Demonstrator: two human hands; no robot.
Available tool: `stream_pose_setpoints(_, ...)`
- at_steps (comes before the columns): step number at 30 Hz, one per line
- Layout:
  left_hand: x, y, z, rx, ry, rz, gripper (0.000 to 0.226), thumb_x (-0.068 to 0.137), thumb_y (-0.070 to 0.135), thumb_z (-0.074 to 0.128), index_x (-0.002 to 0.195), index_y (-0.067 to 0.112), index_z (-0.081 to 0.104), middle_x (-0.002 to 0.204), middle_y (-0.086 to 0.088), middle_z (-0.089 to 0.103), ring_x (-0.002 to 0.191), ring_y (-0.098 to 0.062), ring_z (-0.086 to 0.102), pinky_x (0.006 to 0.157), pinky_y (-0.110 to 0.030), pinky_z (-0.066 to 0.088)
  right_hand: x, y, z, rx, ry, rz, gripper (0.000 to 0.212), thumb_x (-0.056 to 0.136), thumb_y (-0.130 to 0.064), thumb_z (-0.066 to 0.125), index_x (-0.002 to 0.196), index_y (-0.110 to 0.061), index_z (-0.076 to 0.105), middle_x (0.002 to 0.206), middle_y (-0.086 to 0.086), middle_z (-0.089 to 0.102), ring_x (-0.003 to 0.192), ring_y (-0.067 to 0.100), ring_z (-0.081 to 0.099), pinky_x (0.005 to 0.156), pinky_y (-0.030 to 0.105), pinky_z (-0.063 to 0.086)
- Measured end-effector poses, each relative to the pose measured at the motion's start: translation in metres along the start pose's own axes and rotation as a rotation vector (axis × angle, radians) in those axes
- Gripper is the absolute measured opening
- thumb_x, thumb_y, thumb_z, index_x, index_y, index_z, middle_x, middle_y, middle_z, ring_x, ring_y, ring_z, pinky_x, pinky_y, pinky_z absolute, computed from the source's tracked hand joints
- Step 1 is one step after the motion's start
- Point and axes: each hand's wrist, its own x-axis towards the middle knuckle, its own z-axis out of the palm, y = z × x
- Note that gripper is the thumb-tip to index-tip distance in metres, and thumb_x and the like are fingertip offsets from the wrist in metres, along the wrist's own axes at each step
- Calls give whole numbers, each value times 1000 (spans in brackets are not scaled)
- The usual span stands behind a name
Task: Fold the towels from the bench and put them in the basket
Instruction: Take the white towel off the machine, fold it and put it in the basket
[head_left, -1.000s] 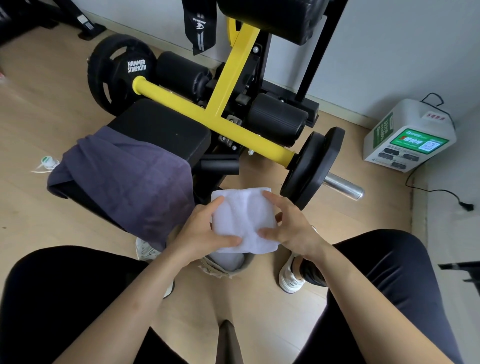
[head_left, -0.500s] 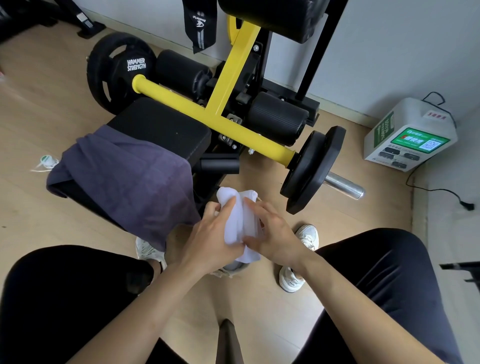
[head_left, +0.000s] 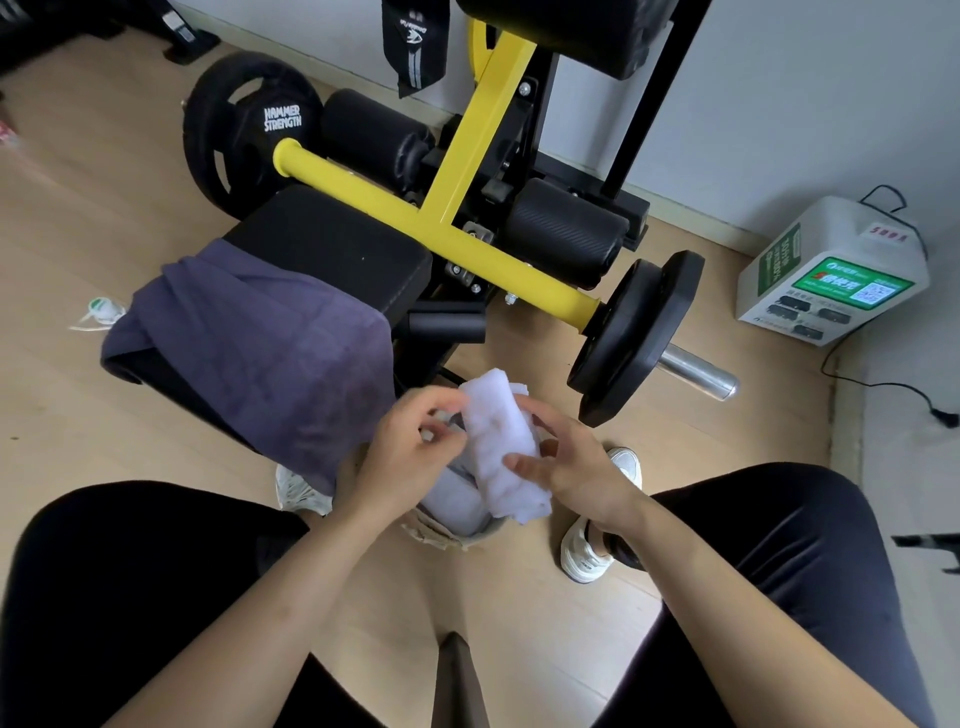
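A small white towel, folded into a narrow strip, lies in my right hand, which grips it from the right side. My left hand hovers just left of the towel with its fingers spread, touching at most its upper edge. Both hands are above a beige woven basket on the floor between my feet; another pale folded towel lies inside it. A purple-grey towel hangs unfolded over the near end of the black bench pad.
The yellow bar of the gym machine carries black weight plates close to the right of my hands. A white charging box stands by the wall at right. My knees and white shoes flank the basket.
The towel went from a flat square held by both hands to a narrow folded strip. My left hand has let go and opened; my right hand keeps the towel.
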Motion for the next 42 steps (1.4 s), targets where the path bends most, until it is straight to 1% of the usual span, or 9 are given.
stream_pose_setpoints(8, 11, -35, -5, -502, -482, -497, 49, 93, 42, 68, 137, 23, 62, 131, -5, 71, 120, -22, 68, 102, -43, 55, -4, 14, 4, -6, -274, 66, 61, 86, -22, 76, 137, -34, 43, 131, -3, 60, 125, 18, 56, 103, 51, 48)
stream_pose_setpoints(13, 6, -56, 9, -538, -266, -670, 38, 93, 33, 71, 124, 11, 69, 119, -17, 74, 105, -32, 73, 77, -40, 60, -8, 22, 19, -6, -369, 58, 78, 91, -12, 72, 152, -33, 28, 138, -16, 53, 122, -1, 54, 96, 22, 49)
stream_pose_setpoints(17, 2, -74, 25, -424, -133, -868, 37, 95, 25, 70, 124, 2, 66, 108, -14, 73, 99, -27, 72, 68, -33, 60, -6, 38, 35, -146, -503, 56, 65, 89, -12, 73, 141, -40, 46, 142, -15, 48, 124, -7, 45, 95, 13, 44)
stream_pose_setpoints(24, -3, -99, 36, -416, -143, -873, 19, 96, 34, 67, 105, 17, 67, 110, -8, 74, 92, -21, 73, 68, -25, 62, 37, 64, 33, -438, -665, 109, 71, 87, -2, 62, 144, -41, 43, 138, -7, 48, 113, 7, 53, 89, 28, 54)
stream_pose_setpoints(28, 14, -123, 37, -315, -25, -907, 6, 96, 28, 68, 94, 26, 63, 94, -4, 67, 78, -19, 64, 90, -39, 59, 87, 94, 33, -473, -628, 140, 73, 85, 1, 53, 145, -40, 42, 146, -4, 46, 106, 4, 61, 86, 35, 57)
stream_pose_setpoints(31, 20, -152, 38, -183, 38, -889, 15, 88, 24, 75, 99, 17, 68, 86, -5, 63, 77, -23, 59, 79, -38, 54, 120, 125, 40, -506, -553, 178, 70, 91, 4, 50, 149, -32, 40, 145, 4, 46, 126, 29, 51, 98, 35, 51)
stream_pose_setpoints(35, 21, -183, 45, 0, 74, -878, 23, 87, 27, 70, 106, 17, 62, 99, 4, 58, 97, -26, 59, 88, -36, 52, 144, 149, 56, -471, -502, 220, 62, 95, 4, 50, 149, -26, 42, 134, -4, 47, 124, 14, 48, 95, 13, 38)
stream_pose_setpoints(39, 18, -217, 64, -91, 33, -916, 71, 64, 51, 66, 130, 27, 55, 117, 5, 68, 109, -27, 66, 95, -49, 57, 151, 169, 69, -612, -585, 96, 78, 93, 4, 52, 156, -34, 24, 147, 8, 37, 129, 25, 44, 109, 27, 37)
stream_pose_setpoints(42, 12, -258, 82, -168, 48, -927, 65, 64, 47, 66, 127, 44, 53, 117, 4, 70, 110, -33, 68, 91, -53, 60, 155, 182, 78, -714, -631, 112, 83, 91, -8, 58, 156, -40, 18, 152, 11, 26, 136, 31, 40, 112, 28, 36)
